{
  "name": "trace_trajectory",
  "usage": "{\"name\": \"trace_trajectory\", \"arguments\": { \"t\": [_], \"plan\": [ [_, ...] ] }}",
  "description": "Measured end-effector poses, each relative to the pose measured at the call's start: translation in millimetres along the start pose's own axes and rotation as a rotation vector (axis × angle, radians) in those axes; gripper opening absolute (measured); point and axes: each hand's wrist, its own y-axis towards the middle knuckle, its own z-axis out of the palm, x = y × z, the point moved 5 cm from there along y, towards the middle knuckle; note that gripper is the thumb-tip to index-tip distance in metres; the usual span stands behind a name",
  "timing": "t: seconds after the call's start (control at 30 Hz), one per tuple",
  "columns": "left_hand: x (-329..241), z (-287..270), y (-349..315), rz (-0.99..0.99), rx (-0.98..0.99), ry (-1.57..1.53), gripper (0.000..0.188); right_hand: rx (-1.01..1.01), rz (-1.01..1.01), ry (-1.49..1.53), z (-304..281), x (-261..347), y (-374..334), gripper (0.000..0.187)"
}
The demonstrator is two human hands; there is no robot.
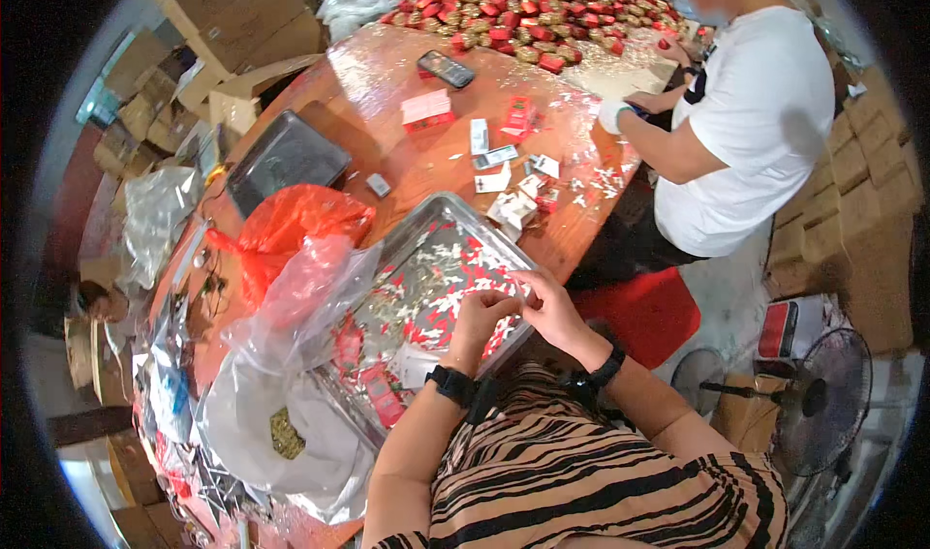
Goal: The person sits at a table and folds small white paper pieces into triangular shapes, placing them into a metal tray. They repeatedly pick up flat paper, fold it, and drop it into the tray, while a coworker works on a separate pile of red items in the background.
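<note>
You are at a long reddish-brown table (407, 162) in a room stacked with cardboard boxes (242, 16). At your far left a clear plastic bag (291, 433) lies open, and above it sits a red plastic bag (291, 225) beside a dark tray (286, 157). Next comes the metal tray (426, 220) in front of you, strewn with red and white paper scraps. Over its near right edge your left hand (481, 319) has its fingers curled inward, tips meeting those of your right hand (549, 307). Between the two sets of fingertips you pinch a small white piece (516, 297); it is too small to tell what it is. Further right, a person in a white shirt (746, 113) works at a heap of red and gold packets (533, 7). A fan (819, 399) stands on the floor at your right.
</note>
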Motion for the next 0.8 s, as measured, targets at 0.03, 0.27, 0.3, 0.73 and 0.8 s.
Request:
{"name": "trace_trajectory", "arguments": {
  "t": [0.03, 0.27, 0.3, 0.73, 0.8],
  "plan": [
    [3.2, -3.0, -4.6, 0.012, -0.045, -0.050, 0.015, 0.020, 0.013, 0.019, 3.0, 0.6, 1.7, 0.054],
    [16.5, -66.8, -67.9, -0.077, -0.175, -0.267, 0.018, 0.212, 0.039, 0.215, 84.5, 24.7, 6.6, 0.056],
    [5.6, -67.6, -78.3, -0.098, -0.184, -0.294, 0.017, 0.241, -0.021, 0.151, 91.3, 35.1, 8.8, 0.057],
    [14.9, -109.6, -102.6, 0.093, -0.327, -0.051, 0.015, 0.245, -0.247, -0.101, 135.5, 84.5, 4.6, 0.068],
    [0.5, -111.9, -106.7, 0.114, -0.353, -0.020, 0.013, 0.223, -0.191, -0.041, 135.0, 80.8, 8.1, 0.060]
  ]
}}
